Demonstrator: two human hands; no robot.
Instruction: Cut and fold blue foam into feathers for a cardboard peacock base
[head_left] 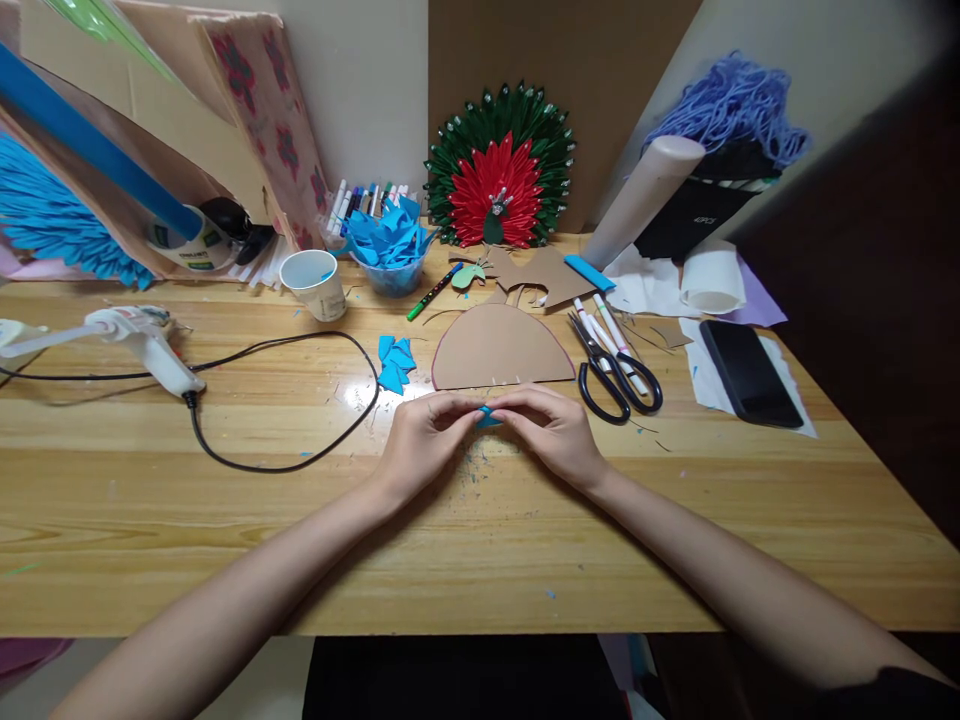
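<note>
Between the fingertips of both hands is a small blue paper piece (489, 416), mostly covered by the fingers. My left hand (427, 435) pinches its left side, and my right hand (553, 430) pinches the right side. Just beyond the hands lies a half-round cardboard piece (502, 345) with a dark curved edge. Left of it sits a small pile of blue paper pieces (395, 362). A clear bowl (391, 277) behind that pile is heaped with more blue pieces. Black-handled scissors (616, 375) rest right of the cardboard, over several white markers.
A white glue gun (146, 345) and its looped black cord (300, 467) lie on the left. Beside the bowl stands a paper cup (315, 285). A red and green peacock-like craft (499, 175) leans at the back. A phone (750, 372) lies on the right.
</note>
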